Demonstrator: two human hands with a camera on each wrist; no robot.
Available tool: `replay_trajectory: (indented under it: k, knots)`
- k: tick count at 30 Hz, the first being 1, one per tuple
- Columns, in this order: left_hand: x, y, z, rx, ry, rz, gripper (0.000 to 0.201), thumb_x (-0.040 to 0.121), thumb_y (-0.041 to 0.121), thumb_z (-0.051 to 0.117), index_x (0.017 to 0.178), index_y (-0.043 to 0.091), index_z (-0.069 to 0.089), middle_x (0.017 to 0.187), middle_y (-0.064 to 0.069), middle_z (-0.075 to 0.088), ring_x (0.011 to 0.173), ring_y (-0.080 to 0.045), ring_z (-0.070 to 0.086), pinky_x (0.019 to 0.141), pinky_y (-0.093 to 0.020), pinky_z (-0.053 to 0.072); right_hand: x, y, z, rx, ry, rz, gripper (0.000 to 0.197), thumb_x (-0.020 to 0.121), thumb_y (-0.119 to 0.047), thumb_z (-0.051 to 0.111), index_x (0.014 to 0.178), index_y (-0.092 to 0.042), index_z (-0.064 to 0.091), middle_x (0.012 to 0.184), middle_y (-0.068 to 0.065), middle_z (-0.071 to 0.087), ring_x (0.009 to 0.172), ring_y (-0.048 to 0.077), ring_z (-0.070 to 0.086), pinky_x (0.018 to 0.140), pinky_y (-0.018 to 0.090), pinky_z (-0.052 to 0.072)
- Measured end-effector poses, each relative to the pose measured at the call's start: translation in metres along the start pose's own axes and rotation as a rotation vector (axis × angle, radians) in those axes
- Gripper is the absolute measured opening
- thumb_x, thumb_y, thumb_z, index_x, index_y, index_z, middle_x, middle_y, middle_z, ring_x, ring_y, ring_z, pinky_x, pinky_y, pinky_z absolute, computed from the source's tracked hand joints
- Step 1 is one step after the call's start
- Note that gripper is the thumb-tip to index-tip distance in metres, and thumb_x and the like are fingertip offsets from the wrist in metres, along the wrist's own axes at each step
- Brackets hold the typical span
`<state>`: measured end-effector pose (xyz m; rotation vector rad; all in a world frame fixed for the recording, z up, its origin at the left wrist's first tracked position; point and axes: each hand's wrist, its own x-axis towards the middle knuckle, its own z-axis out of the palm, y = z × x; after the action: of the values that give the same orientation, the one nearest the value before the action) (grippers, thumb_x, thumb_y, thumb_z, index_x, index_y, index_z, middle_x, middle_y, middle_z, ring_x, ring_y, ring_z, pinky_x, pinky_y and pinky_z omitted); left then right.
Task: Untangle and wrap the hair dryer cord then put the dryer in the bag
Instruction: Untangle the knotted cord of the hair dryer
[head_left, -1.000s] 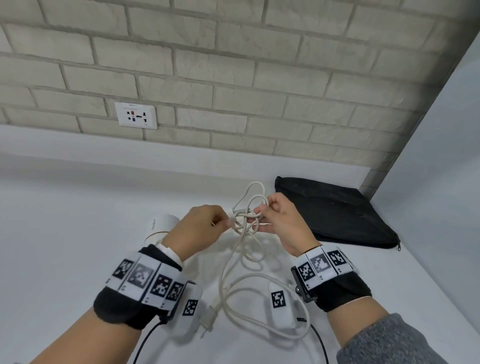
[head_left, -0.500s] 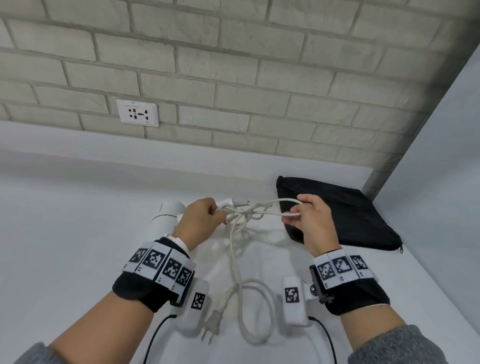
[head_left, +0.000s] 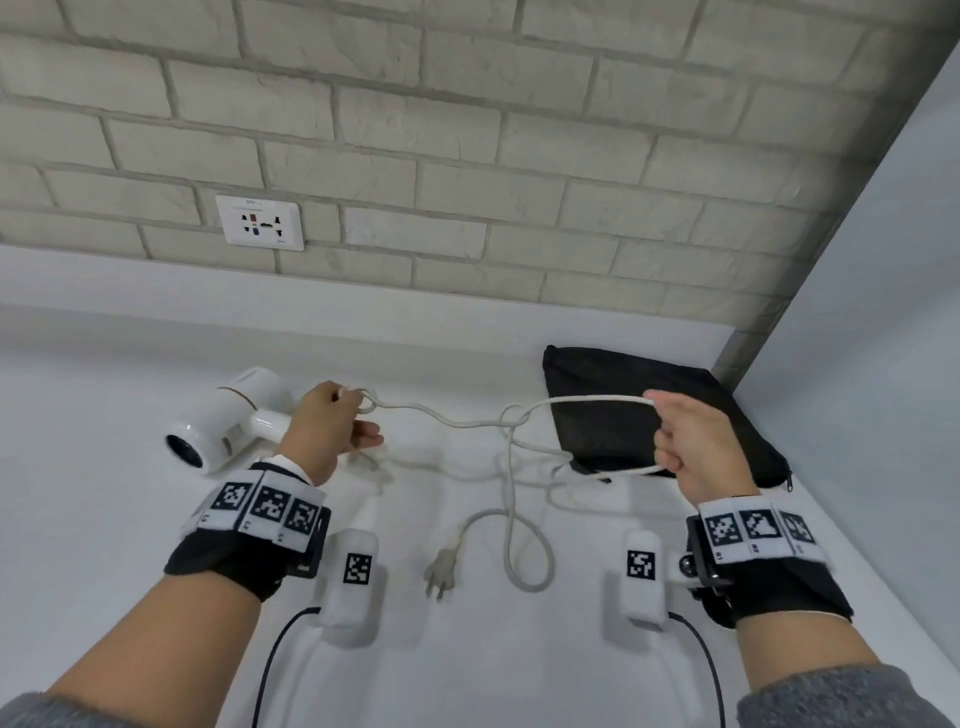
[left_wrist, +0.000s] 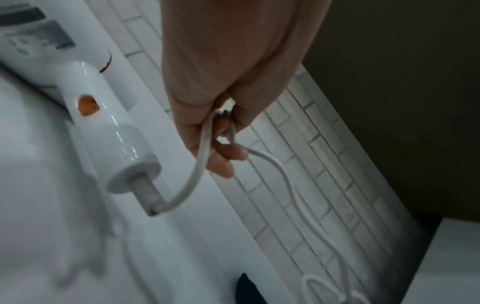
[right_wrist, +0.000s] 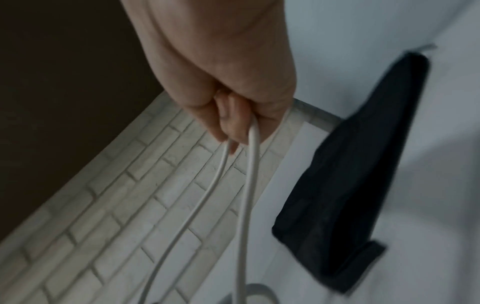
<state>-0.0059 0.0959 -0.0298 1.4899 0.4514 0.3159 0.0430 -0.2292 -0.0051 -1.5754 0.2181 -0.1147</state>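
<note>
The white hair dryer (head_left: 223, 423) (left_wrist: 85, 96) lies on its side on the white counter, nozzle towards me. My left hand (head_left: 332, 421) (left_wrist: 223, 127) pinches a small loop of the white cord (head_left: 452, 423) (left_wrist: 272, 164) just beyond the handle's end. My right hand (head_left: 685, 441) (right_wrist: 233, 115) grips a wide loop of the same cord (right_wrist: 246, 185), held above the black bag (head_left: 644, 405) (right_wrist: 350, 174). The cord hangs slack between the hands, crosses itself once, and drops to a loop on the counter. Its plug (head_left: 441, 569) lies flat near me.
The bag lies flat at the back right, zipper pull (head_left: 788, 480) at its near corner. A brick wall with a socket plate (head_left: 260, 222) rises behind the counter ledge. A grey side wall (head_left: 872, 312) closes the right. Wrist camera units (head_left: 353, 577) hang under both wrists.
My hands have drawn far apart, left towards the dryer handle and right over the bag. The tight tangle between them has opened into a long slack run with one crossing.
</note>
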Motion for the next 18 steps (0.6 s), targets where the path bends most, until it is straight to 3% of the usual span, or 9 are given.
replay_trajectory:
  k: [3, 5, 8, 10, 12, 14, 16, 18]
  knots:
    - [0.003, 0.001, -0.008, -0.046, -0.009, 0.067, 0.022, 0.095, 0.012, 0.044, 0.073, 0.013, 0.044, 0.07, -0.004, 0.041, 0.031, -0.003, 0.048, 0.04, -0.017, 0.05, -0.006, 0.002, 0.004, -0.529, -0.132, 0.052, 0.017, 0.089, -0.014, 0.051, 0.088, -0.01, 0.068, 0.051, 0.005, 0.036, 0.039, 0.015, 0.036, 0.043, 0.024, 0.032]
    - [0.003, 0.001, -0.013, 0.014, -0.033, 0.142, 0.023, 0.095, 0.015, 0.044, 0.072, 0.016, 0.045, 0.072, -0.004, 0.041, 0.041, -0.007, 0.05, 0.041, -0.017, 0.048, -0.009, 0.005, 0.007, -0.698, -0.244, 0.095, 0.019, 0.088, -0.009, 0.049, 0.081, -0.01, 0.067, 0.05, 0.008, 0.043, 0.04, 0.018, 0.046, 0.045, 0.024, 0.039]
    - [0.004, 0.001, -0.016, 0.08, -0.042, 0.194, 0.024, 0.095, 0.012, 0.045, 0.071, 0.015, 0.044, 0.072, -0.005, 0.043, 0.055, -0.018, 0.049, 0.044, -0.017, 0.046, -0.006, 0.007, 0.008, -0.514, -0.146, 0.003, 0.024, 0.091, -0.003, 0.039, 0.081, -0.008, 0.06, 0.054, 0.008, 0.044, 0.04, 0.016, 0.046, 0.045, 0.026, 0.045]
    - [0.005, -0.001, -0.017, 0.238, -0.021, 0.195, 0.025, 0.093, 0.008, 0.047, 0.068, 0.014, 0.045, 0.067, -0.006, 0.047, 0.055, -0.019, 0.049, 0.048, -0.023, 0.046, -0.01, -0.005, 0.008, -0.3, -0.065, -0.099, 0.026, 0.095, -0.007, 0.035, 0.078, -0.013, 0.054, 0.055, 0.004, 0.033, 0.039, 0.01, 0.033, 0.041, 0.024, 0.037]
    - [0.005, -0.005, -0.016, 0.507, -0.033, 0.175, 0.023, 0.091, 0.007, 0.049, 0.069, 0.013, 0.048, 0.064, -0.008, 0.052, 0.055, -0.02, 0.051, 0.056, -0.03, 0.044, -0.017, -0.024, 0.01, -0.127, -0.102, -0.196, 0.027, 0.098, -0.014, 0.035, 0.078, -0.015, 0.052, 0.052, 0.0, 0.025, 0.035, 0.004, 0.023, 0.035, 0.018, 0.024]
    - [0.002, -0.009, -0.009, 0.776, -0.095, 0.15, 0.008, 0.089, 0.009, 0.05, 0.083, 0.008, 0.055, 0.077, -0.009, 0.056, 0.066, -0.022, 0.052, 0.065, -0.03, 0.041, -0.025, -0.044, 0.014, -0.06, -0.151, -0.298, 0.026, 0.098, -0.018, 0.037, 0.078, -0.017, 0.053, 0.045, -0.008, 0.026, 0.034, 0.002, 0.019, 0.033, 0.015, 0.019]
    - [-0.005, -0.008, 0.004, 0.928, -0.143, 0.186, 0.017, 0.089, 0.009, 0.049, 0.103, 0.005, 0.058, 0.094, -0.008, 0.053, 0.08, -0.02, 0.05, 0.07, -0.026, 0.037, -0.033, -0.061, 0.019, -0.038, -0.182, -0.375, 0.025, 0.098, -0.019, 0.037, 0.079, -0.019, 0.054, 0.04, -0.014, 0.026, 0.035, 0.002, 0.018, 0.033, 0.015, 0.019]
    - [-0.019, 0.001, 0.022, 0.907, -0.186, 0.337, 0.024, 0.09, 0.007, 0.045, 0.111, 0.005, 0.059, 0.107, -0.011, 0.052, 0.088, -0.023, 0.051, 0.075, -0.021, 0.035, -0.04, -0.072, 0.027, -0.004, -0.217, -0.402, 0.025, 0.099, -0.018, 0.035, 0.081, -0.019, 0.053, 0.042, -0.014, 0.026, 0.037, 0.003, 0.018, 0.034, 0.016, 0.017]
